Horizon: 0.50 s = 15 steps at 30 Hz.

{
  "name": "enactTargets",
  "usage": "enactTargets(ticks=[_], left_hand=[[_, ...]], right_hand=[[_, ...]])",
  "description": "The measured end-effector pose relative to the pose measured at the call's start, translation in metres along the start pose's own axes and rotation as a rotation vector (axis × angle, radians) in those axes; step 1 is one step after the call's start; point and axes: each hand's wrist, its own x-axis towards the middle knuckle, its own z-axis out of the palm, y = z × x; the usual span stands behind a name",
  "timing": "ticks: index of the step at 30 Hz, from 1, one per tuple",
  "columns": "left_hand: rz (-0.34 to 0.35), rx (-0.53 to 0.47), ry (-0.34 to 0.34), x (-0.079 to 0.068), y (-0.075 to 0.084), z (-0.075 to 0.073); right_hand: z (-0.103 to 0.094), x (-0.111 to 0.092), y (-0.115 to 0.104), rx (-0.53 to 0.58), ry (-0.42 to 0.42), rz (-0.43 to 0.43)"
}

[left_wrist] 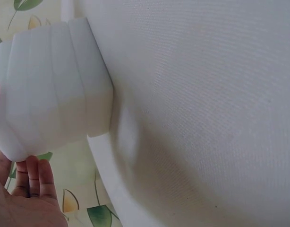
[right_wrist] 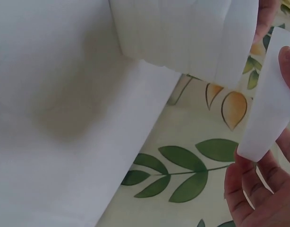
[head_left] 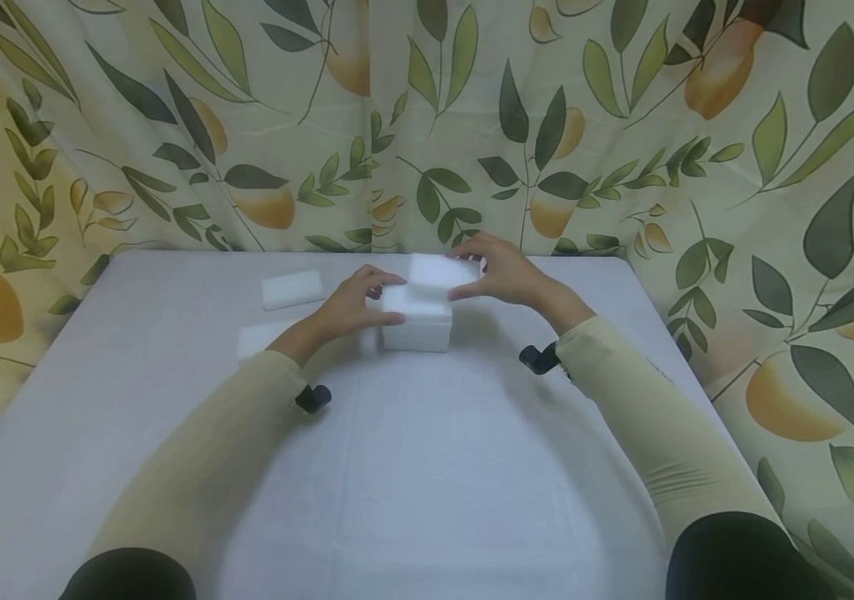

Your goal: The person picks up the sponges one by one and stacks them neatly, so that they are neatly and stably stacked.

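A stack of several white sponges (head_left: 417, 335) stands on the table, its layers showing as seams in the left wrist view (left_wrist: 55, 90). My left hand (head_left: 347, 304) holds the top of this stack from the left, thumb on the near side and fingers on the far side. My right hand (head_left: 505, 273) grips one more white sponge (head_left: 441, 275) by its near and far edges. In the right wrist view this sponge (right_wrist: 268, 99) is apart from the stack (right_wrist: 183, 38), above its top layer, with a gap between them.
Two loose white sponges lie left of the stack, one farther back (head_left: 293, 290) and one nearer (head_left: 262, 337), partly behind my left wrist. A white cloth covers the table (head_left: 427, 483). Behind its far edge hangs a leaf-and-fruit patterned curtain (head_left: 427, 150).
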Motion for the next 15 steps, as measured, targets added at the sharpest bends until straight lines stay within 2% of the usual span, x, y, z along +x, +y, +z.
enactTargets(ticks=[15], left_hand=[[-0.022, -0.002, 0.001, 0.000, -0.001, 0.000]], right_hand=[[0.009, 0.001, -0.012, 0.008, -0.031, -0.022]])
